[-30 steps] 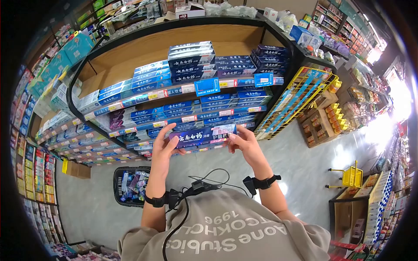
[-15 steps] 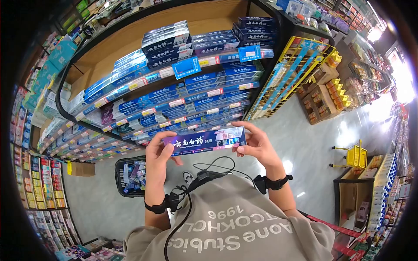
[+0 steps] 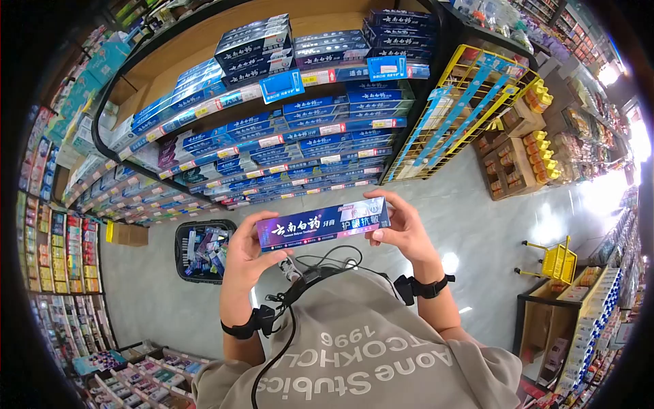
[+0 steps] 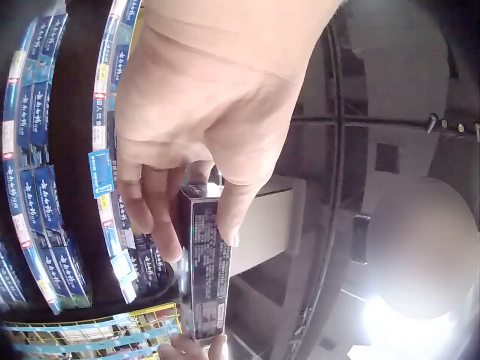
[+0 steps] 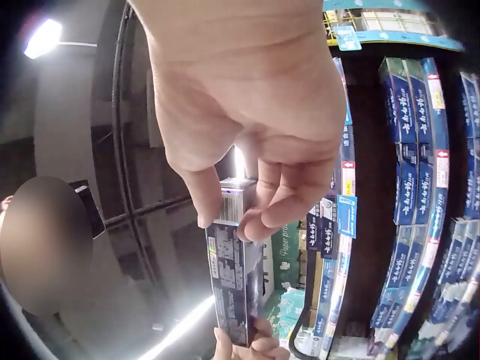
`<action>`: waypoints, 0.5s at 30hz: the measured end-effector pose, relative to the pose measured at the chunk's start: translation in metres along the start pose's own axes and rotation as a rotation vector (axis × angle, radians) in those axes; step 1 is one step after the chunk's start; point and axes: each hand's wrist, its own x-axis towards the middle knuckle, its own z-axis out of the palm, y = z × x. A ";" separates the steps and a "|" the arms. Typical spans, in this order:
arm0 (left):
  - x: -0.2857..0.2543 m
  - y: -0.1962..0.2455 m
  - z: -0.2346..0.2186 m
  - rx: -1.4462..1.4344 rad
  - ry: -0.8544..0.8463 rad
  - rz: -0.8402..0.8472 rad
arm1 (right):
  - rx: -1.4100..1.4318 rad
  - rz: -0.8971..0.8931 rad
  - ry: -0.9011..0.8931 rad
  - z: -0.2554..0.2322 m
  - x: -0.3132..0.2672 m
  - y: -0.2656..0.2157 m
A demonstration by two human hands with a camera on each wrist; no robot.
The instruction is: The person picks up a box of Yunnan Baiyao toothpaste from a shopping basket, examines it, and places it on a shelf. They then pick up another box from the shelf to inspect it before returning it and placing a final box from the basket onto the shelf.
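A long dark blue and purple toothpaste box with white lettering is held level in front of the chest, its printed front facing up toward the head camera. My left hand grips its left end, thumb along the lower edge and fingers behind. At the other end my right hand pinches the box between thumb and fingers. The left wrist view shows a long printed side of the box between thumb and fingers. In the right wrist view a barcode marks the end of the box beside the right thumb.
Ahead stands a shelf unit with several tiers of toothpaste boxes. A black basket full of packages sits on the floor at left. A yellow wire rack adjoins the shelf; a yellow basket cart stands at right.
The box has come away from the shelf front, closer to the body, and its front has turned more fully into view. Both hands have kept hold of its ends. The head view has shifted.
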 end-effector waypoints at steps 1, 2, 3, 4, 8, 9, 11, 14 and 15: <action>-0.004 0.001 0.002 0.009 0.005 -0.009 | 0.001 0.004 -0.013 -0.001 -0.002 0.002; -0.006 0.001 0.002 0.015 0.004 -0.021 | -0.002 0.005 -0.023 -0.003 -0.003 0.002; -0.007 0.000 0.001 0.017 0.000 -0.031 | -0.010 0.005 -0.032 -0.005 -0.002 0.001; -0.008 -0.001 0.002 0.016 -0.002 -0.037 | 0.007 0.013 -0.030 -0.006 -0.005 -0.001; -0.013 -0.002 0.010 0.021 0.013 0.012 | -0.019 0.030 -0.049 -0.008 -0.008 -0.005; -0.016 0.000 0.010 0.030 0.018 -0.008 | -0.041 0.031 -0.059 -0.010 -0.007 -0.003; -0.024 -0.001 0.007 0.083 0.029 -0.007 | -0.049 0.019 -0.079 -0.013 -0.002 0.004; -0.034 -0.003 0.000 0.167 0.035 0.023 | -0.054 0.006 -0.071 -0.003 0.008 0.013; -0.036 0.000 0.000 0.190 0.041 0.040 | -0.059 0.002 -0.061 0.001 0.012 0.014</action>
